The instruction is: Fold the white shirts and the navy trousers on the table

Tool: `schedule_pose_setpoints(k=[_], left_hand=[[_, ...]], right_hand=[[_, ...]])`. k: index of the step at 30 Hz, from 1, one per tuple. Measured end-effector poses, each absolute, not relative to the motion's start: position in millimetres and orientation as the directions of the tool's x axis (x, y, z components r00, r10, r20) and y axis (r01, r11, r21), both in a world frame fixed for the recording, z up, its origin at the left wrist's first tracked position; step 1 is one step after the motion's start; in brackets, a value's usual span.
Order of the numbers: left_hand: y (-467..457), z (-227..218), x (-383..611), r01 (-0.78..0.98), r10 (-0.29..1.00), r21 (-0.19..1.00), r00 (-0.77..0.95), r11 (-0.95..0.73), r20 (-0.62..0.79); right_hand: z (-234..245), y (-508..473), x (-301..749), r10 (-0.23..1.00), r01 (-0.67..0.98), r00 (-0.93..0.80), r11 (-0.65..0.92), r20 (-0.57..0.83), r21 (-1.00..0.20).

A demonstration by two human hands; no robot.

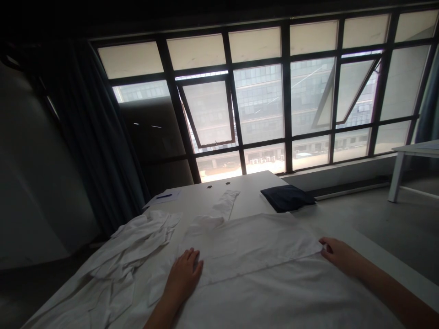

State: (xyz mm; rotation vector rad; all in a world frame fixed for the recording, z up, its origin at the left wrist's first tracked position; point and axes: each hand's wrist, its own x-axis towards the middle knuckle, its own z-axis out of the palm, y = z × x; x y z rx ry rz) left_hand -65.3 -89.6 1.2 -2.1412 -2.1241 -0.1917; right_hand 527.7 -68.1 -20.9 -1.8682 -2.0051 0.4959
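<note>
White garment (260,242) is spread on the white table (254,189), directly in front of the wearer; near end runs out of the bottom of frame, so full outline unknown. Right hand (338,256) has its right edge pinched between thumb and fingers; a small bit of cloth shows at the fingertips, how much is tucked behind them isn't visible. Left hand (183,274) is palm down on the left side, fingers extended and touching; underside hidden, can't tell if it's gripping fabric or just resting. Both forearms cut off by the frame. A seam or fold edge crosses the cloth between the hands; white on white, layers hard to separate. Narrow white strip (226,203) extends beyond the far side, maybe a sleeve; where it joins is unclear. Rumpled white cloth pile (137,246) left of the left hand, cropped at the bottom, item count unreadable. Far left corner: paper (174,195) with a dark pen (164,196) on it, any writing too small to read. Dark folded cloth (288,197) at the far right edge, folds lost in shadow. Curtain (99,137) at left mostly dark; second table (398,176) at right cropped by the frame.
</note>
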Motion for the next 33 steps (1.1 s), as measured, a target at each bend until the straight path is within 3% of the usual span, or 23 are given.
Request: schedule_pose_setpoints(k=[6,11,25,33], left_hand=[[-89.5,-0.4,-66.7,1.000,0.983,0.013,0.012,-0.015,0.185],[-89.6,-0.8,-67.1,1.000,0.981,-0.001,0.017,-0.017,0.194],[-89.2,-1.6,-69.2,0.999,0.978,0.014,0.041,-0.044,0.204],[-89.9,-3.4,-68.6,0.998,0.971,0.015,0.052,-0.057,0.232]], right_hand=[[-19.9,-68.8,526.2,0.994,0.891,-0.065,0.097,0.087,-0.443],[-8.8,-70.1,520.0,0.987,0.858,-0.075,0.137,0.142,-0.495],[-18.9,-63.2,510.1,0.988,0.846,0.142,-0.088,0.064,-0.525],[-19.6,-66.6,509.8,0.982,0.914,0.094,-0.019,0.166,-0.405]])
